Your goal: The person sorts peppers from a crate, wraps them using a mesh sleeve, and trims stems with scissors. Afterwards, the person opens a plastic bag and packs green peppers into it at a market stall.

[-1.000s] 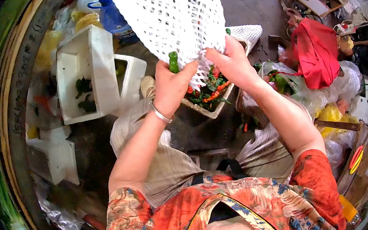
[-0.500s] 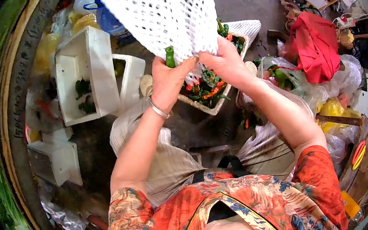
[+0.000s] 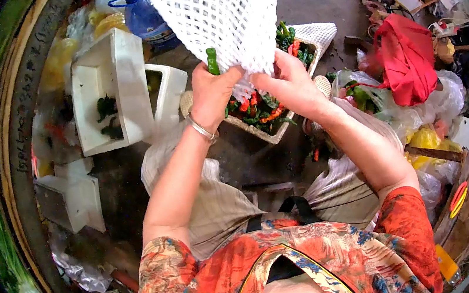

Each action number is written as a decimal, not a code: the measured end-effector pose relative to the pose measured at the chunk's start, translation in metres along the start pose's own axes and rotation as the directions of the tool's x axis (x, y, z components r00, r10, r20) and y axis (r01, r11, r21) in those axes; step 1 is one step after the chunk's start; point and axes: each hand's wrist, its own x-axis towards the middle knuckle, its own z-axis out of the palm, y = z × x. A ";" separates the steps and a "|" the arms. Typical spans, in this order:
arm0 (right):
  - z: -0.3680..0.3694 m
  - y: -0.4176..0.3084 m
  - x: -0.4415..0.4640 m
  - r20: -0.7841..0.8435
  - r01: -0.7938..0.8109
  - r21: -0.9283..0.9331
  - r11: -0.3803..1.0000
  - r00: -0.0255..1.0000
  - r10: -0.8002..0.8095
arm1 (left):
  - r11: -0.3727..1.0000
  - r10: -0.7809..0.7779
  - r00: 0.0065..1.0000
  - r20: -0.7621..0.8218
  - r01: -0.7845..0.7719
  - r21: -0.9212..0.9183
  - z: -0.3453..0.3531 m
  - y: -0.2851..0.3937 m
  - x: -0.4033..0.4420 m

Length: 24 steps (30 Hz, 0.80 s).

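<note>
Shifted leftward: left grip [image 3: 210,95] and right grip [image 3: 293,86], clamped on netting [image 3: 232,19] above dark floor [image 3: 257,158]

Red-orange patterned shirt [image 3: 344,256]; striped beige trousers [image 3: 213,208]; silver bangle [image 3: 201,129].

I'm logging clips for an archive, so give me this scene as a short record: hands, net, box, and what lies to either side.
Left hand: grips the net; a green pepper pokes up at it
Right hand: grips the net beside the left
Net: white, open mesh, bunched at the hands, top out of frame
Box: below the hands, partly hidden, holds red and green peppers
Left side: white boxes, blue jug
Right side: red bag, plastic bags
</note>
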 end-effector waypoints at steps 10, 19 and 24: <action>0.008 0.007 -0.003 0.042 0.407 -0.423 0.810 0.902 -0.430 | 0.982 0.102 0.992 -0.076 -0.088 0.170 -0.002 -0.016 0.008; -0.005 0.007 0.009 -0.098 0.071 -0.061 0.996 0.992 -0.077 | 0.964 -0.002 0.999 -0.046 0.014 0.265 0.008 0.004 -0.002; -0.008 -0.003 0.009 -0.084 0.023 0.123 0.992 0.996 -0.013 | 0.990 -0.044 0.999 -0.001 0.044 0.133 0.004 0.002 -0.003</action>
